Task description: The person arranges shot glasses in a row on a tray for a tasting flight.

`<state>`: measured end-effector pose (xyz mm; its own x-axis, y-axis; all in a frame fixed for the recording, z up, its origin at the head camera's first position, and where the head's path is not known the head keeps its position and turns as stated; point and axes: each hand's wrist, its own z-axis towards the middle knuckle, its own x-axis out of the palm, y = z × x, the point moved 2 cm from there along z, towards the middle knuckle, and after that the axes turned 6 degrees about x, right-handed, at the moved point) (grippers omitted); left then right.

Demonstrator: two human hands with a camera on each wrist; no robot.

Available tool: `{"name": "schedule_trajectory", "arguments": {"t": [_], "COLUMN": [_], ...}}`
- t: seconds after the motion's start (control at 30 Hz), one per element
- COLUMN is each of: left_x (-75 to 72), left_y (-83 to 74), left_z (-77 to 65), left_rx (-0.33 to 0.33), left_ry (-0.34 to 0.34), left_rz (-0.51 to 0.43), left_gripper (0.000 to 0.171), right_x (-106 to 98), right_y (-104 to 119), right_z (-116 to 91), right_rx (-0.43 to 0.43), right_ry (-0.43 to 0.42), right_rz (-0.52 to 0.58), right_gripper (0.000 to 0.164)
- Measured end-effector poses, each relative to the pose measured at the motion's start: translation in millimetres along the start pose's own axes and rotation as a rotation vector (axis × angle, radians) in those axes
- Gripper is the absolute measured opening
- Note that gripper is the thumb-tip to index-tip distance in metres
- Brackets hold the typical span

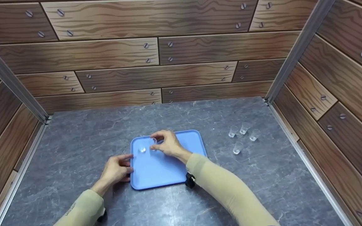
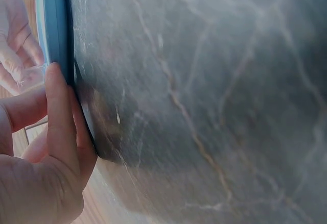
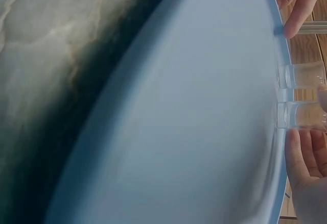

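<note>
Wood-look plank walls (image 1: 115, 51) all round a grey marbled surface (image 1: 86, 135), with a blue tray (image 1: 160, 171) sitting on it. Right hand (image 1: 168, 145) has a clear cup (image 1: 154, 142) pinched between thumb and fingers over the tray, just beside a second cup (image 1: 142, 149). Left hand (image 1: 114, 169) is loosely open, fingertips touching the tray's left rim. Four more cups (image 1: 237, 148) stand off to the right.

Glare whitens the tabletop (image 1: 168, 213) near the head view's bottom, while both wrist views look hazy.
</note>
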<state>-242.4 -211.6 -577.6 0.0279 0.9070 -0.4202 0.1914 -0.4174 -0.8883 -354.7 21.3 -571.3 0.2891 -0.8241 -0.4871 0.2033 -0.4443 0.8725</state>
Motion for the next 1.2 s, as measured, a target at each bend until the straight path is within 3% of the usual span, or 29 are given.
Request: {"name": "schedule_trajectory", "arguments": {"t": [0.33,0.63,1.2], "left_x": [1.1,-0.1,-0.2], "left_y": [-0.3,1.4,2.1], "left_z": [0.0,-0.6,-1.2], "left_rx": [0.000,0.000,0.003], "left_ry": [-0.008,-0.002,0.002], "left_rz": [-0.004,-0.016,-0.029], "left_gripper": [0.064,0.064,0.064], "right_x": [-7.1,-26.0,-89.0], "right_y": [-3.8,-2.6,-7.7], "right_z": [-4.2,-10.1,-36.7], "right_rx": [-0.002,-0.027,-0.078], "right_ry": [0.026,0.043,0.085], "right_rz": [0.056,0.016,-0.119], "right_gripper": [0.046,0.040,0.038]}}
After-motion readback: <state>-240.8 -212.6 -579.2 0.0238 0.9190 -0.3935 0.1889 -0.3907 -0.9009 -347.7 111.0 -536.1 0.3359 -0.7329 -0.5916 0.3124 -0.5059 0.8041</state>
